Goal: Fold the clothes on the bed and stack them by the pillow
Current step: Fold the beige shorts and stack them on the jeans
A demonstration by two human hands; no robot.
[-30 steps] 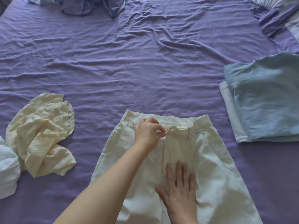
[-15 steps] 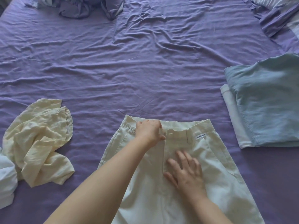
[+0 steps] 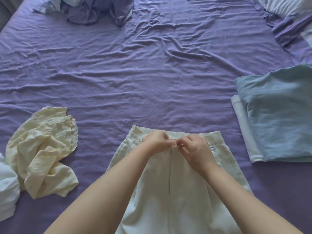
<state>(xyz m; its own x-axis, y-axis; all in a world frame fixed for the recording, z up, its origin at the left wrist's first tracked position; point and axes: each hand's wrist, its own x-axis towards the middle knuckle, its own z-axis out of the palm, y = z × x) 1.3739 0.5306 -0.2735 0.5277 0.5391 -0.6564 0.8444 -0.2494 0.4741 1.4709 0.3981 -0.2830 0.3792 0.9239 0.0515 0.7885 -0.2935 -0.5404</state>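
The cream trousers (image 3: 177, 191) are laid flat, front up, on the purple bed sheet (image 3: 152, 73) at the near edge of the bed, waistband away from the camera. Both hands are brought together at the middle of the waistband: the left hand (image 3: 156, 141) is curled and pinches the left side of the fly, and the right hand (image 3: 196, 149) pinches the other side, where a small metal fastener is just seen between the fingertips. The closure appears to be in the course of being fastened before any folding is begun.

A folded blue garment (image 3: 280, 114) is stacked on a folded white one (image 3: 241, 125) at the right, below the pillow (image 3: 290, 12). A crumpled pale yellow garment (image 3: 43, 149) and a white one (image 3: 7, 188) are left unfolded at the left.

Several things could go wrong from here. The fastener could be missed or slip from the fingertips, since it is small and partly hidden by the hands. If the waistband is tugged, the smoothed legs could be dragged into creases, and an uneven fold would result. If the fly is left half closed, the front could gape when the trousers are doubled over
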